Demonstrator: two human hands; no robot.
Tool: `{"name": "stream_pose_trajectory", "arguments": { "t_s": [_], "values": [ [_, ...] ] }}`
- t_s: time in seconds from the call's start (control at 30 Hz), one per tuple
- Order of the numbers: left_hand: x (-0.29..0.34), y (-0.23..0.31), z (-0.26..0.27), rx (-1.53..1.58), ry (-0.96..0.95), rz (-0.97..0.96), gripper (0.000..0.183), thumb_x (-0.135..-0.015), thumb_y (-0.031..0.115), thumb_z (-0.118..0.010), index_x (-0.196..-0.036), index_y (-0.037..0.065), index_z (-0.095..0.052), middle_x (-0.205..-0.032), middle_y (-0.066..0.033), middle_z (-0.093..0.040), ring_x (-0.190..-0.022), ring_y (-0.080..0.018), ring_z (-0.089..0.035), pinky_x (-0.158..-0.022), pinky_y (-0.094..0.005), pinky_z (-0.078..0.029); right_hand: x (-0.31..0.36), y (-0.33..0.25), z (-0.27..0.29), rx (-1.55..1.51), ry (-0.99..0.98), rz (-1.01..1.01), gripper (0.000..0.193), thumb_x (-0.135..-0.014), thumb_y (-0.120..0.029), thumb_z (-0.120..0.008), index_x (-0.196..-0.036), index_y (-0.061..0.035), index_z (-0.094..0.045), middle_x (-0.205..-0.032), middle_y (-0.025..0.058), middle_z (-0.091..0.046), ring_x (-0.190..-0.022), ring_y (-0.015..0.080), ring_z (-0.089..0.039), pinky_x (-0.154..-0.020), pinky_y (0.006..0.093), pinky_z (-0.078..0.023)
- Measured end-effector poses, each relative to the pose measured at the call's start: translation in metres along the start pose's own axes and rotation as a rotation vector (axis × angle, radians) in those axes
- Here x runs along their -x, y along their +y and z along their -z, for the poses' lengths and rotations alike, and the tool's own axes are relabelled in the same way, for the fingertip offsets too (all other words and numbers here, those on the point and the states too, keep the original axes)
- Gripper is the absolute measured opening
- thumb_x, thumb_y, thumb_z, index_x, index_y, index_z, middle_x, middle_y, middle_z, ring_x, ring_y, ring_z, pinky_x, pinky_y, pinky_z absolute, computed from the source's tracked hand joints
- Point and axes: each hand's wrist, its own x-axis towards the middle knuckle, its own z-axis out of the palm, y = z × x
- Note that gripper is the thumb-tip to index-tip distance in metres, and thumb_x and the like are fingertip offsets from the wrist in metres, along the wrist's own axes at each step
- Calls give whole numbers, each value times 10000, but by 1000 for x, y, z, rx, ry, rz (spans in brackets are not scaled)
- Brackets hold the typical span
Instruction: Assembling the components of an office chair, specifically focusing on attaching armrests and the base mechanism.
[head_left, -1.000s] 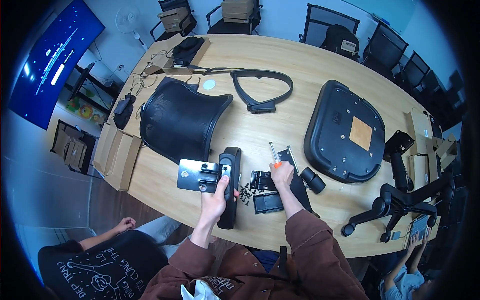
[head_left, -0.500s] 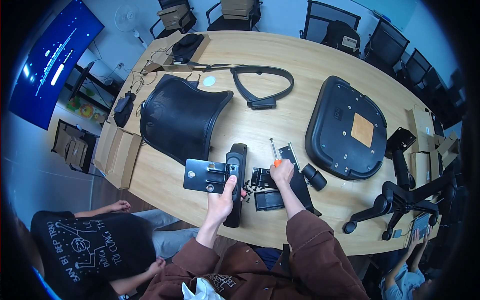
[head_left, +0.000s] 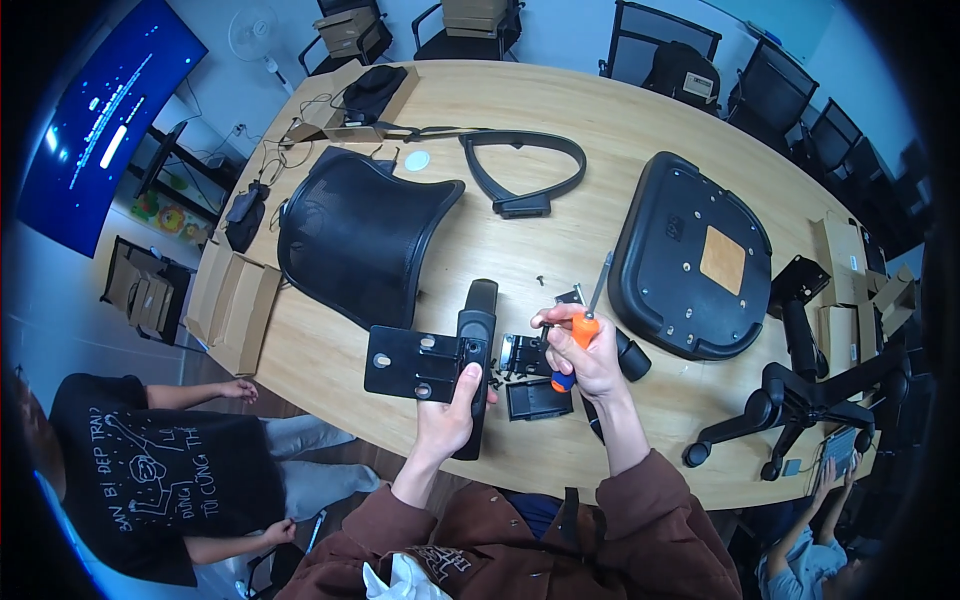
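Observation:
My left hand [head_left: 452,412] grips a black chair armrest [head_left: 476,352] joined to a flat black metal bracket plate [head_left: 412,362] with several holes, held just above the table's near edge. My right hand [head_left: 585,352] holds a screwdriver [head_left: 583,325] with an orange and blue handle, its metal shaft pointing up and away from me. Between the two hands lie small black chair mechanism parts [head_left: 533,384] and a loose screw [head_left: 541,281] on the wood.
On the oval wooden table [head_left: 560,110] lie a black mesh chair backrest [head_left: 355,235], a curved black frame piece [head_left: 525,175], an upturned seat pan [head_left: 690,262] and a wheeled chair base [head_left: 800,395]. Cardboard boxes [head_left: 235,295] stand at the left edge. A seated person [head_left: 165,480] is at lower left.
The armrest with its bracket plate has shifted slightly right in my left hand. My right hand has raised the screwdriver off the small parts, shaft now pointing up.

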Motion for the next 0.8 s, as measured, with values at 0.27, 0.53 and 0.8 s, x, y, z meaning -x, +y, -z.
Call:
{"name": "stream_pose_trajectory", "arguments": {
  "t_s": [0.27,0.53,0.8],
  "values": [
    [8,9,-2,51,20,0,255,-1033,229,-536,-931,13,-625,-742,-33,-633,-631,-109,-636,-561,-260,-499,5,-7,8,66,62,81,172,-925,-1,-653,-1094,16,-625,-1054,155,-691,-534,51,-499,-485,208,-428],
    [7,8,26,60,157,0,324,-1047,252,-490,-874,12,-622,-703,-64,-647,-595,-119,-604,-558,-273,-497,-63,85,83,1157,492,-158,224,-749,-246,-824,-888,-79,-768,-834,115,-742,-773,229,-720,-762,355,-559],
    [11,-3,52,-15,206,30,336,-1046,308,-469,-1087,-1,-596,-741,-89,-640,-634,-145,-628,-597,-289,-515,-62,140,77,1473,441,-411,242,-769,-226,-768,-976,-100,-754,-967,171,-724,-927,350,-702,-846,437,-559]
  ]
}}
